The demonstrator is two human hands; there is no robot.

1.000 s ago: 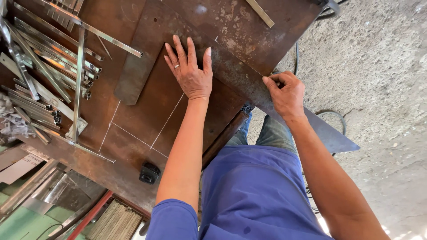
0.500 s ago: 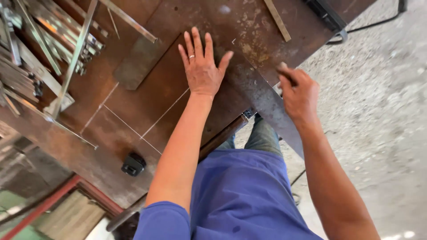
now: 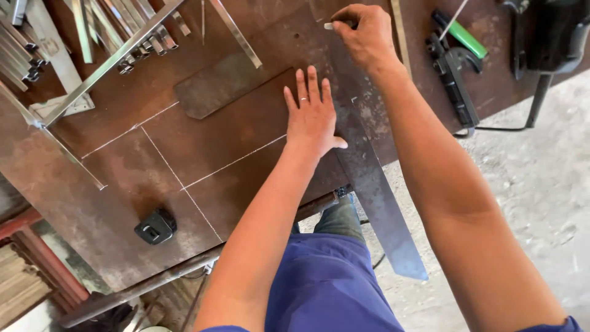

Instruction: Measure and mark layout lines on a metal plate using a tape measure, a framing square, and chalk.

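Rusty steel covers the whole bench (image 3: pixel 123 184), a sheet crossed with white chalk lines (image 3: pixel 184 178), over a grey concrete floor (image 3: pixel 528 203). Pinched between thumb and fingers of the right hand (image 3: pixel 365 34) is a small white chalk (image 3: pixel 330 26), its tip on the sheet at the far end of a long steel strip (image 3: pixel 375 190). That strip lies across the sheet as a straightedge and juts well past the bench edge toward the person's legs. Just beside it the left hand (image 3: pixel 312 117) lies flat, fingers spread wide, a ring on one finger, pressing on the sheet with the thumb touching the strip's edge; it grips nothing.

Farther out, a flat plate (image 3: pixel 227 89) lies beyond the left fingertips, a small black block (image 3: pixel 155 226) sits near the front edge, and angle bars (image 3: pixel 117 55) are heaped at the far left. Right of the strip rest a black tool (image 3: pixel 455 80) with a green handle (image 3: pixel 464 34) and a dark power tool (image 3: pixel 547 31) with its cord.

Likely trouble: the overhanging strip could pivot or slide, since only a thumb steadies it, and the line would run crooked. Brittle chalk may snap on rough rust, and the strip's edges could cut bare skin
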